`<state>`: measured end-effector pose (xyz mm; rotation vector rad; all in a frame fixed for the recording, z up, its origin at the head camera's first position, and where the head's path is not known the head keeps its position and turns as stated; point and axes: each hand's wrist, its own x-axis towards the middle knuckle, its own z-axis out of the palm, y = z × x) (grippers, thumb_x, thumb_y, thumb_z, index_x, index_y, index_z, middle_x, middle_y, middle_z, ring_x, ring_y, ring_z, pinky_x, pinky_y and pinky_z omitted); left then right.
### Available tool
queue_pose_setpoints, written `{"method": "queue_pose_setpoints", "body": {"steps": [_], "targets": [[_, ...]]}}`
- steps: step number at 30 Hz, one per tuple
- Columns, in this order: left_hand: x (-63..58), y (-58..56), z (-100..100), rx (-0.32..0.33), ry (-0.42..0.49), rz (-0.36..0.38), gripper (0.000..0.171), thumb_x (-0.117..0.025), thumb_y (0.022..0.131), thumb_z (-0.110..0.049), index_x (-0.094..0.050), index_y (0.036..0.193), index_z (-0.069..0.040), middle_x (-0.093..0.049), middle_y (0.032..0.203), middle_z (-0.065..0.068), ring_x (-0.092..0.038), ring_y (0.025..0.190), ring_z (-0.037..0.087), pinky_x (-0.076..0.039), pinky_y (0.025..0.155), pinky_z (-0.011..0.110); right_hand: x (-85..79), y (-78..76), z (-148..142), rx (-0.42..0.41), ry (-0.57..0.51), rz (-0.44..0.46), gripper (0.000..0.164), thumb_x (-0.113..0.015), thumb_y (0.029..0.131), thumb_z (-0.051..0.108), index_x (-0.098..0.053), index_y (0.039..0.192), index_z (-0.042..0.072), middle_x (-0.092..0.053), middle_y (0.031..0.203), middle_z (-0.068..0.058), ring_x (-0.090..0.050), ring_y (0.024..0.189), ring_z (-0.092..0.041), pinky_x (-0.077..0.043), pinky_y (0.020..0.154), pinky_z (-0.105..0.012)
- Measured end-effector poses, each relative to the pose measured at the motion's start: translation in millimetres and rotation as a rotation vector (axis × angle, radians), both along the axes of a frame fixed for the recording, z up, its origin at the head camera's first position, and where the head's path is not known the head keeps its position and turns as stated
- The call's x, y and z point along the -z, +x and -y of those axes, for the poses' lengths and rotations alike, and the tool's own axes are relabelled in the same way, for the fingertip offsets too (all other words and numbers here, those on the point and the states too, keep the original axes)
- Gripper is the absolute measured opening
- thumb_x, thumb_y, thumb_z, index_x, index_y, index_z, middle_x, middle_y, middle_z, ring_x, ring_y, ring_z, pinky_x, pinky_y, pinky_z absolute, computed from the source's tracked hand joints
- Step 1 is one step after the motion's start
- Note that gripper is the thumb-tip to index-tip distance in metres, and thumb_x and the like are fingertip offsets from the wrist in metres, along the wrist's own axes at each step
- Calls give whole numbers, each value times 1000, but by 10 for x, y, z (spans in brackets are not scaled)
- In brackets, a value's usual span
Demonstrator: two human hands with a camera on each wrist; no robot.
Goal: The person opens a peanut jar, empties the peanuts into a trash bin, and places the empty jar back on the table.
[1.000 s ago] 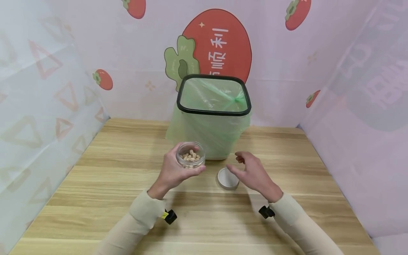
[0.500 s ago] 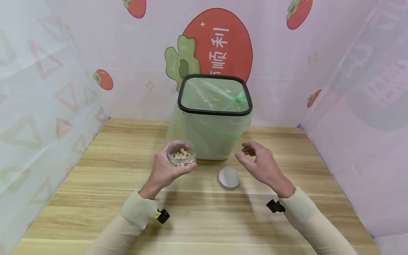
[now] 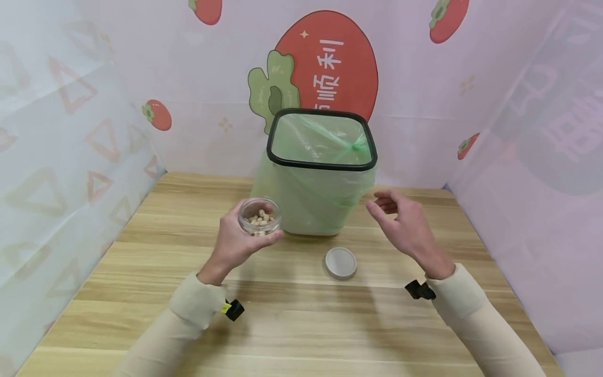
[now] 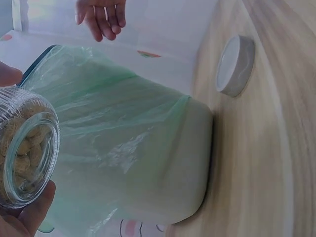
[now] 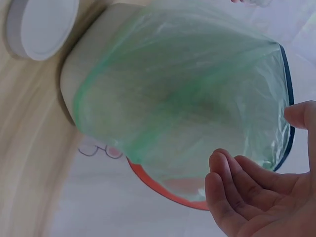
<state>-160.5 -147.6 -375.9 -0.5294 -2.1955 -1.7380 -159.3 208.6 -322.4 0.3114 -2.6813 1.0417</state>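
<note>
My left hand (image 3: 235, 235) grips a clear jar (image 3: 260, 215) without a lid, holding it above the table to the left of the bin. Peanuts in their shells (image 4: 27, 158) lie inside the jar, seen through its ribbed glass in the left wrist view. My right hand (image 3: 406, 226) hangs in the air to the right of the bin, fingers loosely bent, with nothing in it. Below and between the hands, a round pale lid (image 3: 341, 263) lies on the wooden table. In the right wrist view the right fingers (image 5: 224, 197) touch nothing.
A white bin (image 3: 320, 199) lined with a green plastic bag stands at the table's back middle. Its black rim (image 3: 322, 166) holds the bag's edge. Printed sheets hang behind and along both sides of the wooden table (image 3: 301, 324).
The left hand has moved left and slightly up with the jar of peanuts. The right hand has drawn away from the lid, to the right and up. The lid stays put.
</note>
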Motion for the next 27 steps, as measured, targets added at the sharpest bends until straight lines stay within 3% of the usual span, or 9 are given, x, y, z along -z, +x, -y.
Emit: {"method": "queue_pose_setpoints", "body": {"steps": [6,9,18,27], "targets": [[-123,-66,114,-27,-5,-21,63,-96,71,-5,-68,127,-8,-75,118,9,-69,112,12,-52,96,16,-166,-76,-5,32,-13,-91,44,-62,105,42,-69,126,4,-76,108,-13,-73,97,-27,-53,84,-21],[-164,-95,159,-49,-15,-23,63,-96,72,-6,-68,128,-9,-75,117,9,-68,111,11,-52,95,15,-250,-120,-13,37,-15,-106,45,-62,105,40,-68,126,2,-76,108,-15,-72,96,-28,-50,81,-14],[-254,-203,238,-79,-33,-33,61,-96,74,-9,-68,128,-10,-75,117,10,-68,110,10,-52,94,14,-548,-208,-44,55,16,-109,53,-59,105,45,-64,134,1,-75,115,-18,-73,101,-34,-58,91,-49],[-372,-261,245,-109,-28,-28,56,-95,75,-9,-70,125,-8,-75,115,10,-67,110,8,-52,93,14,-831,-361,-22,68,96,-41,64,-55,105,52,-57,145,2,-70,129,-20,-70,119,-36,-55,102,-56]]}}
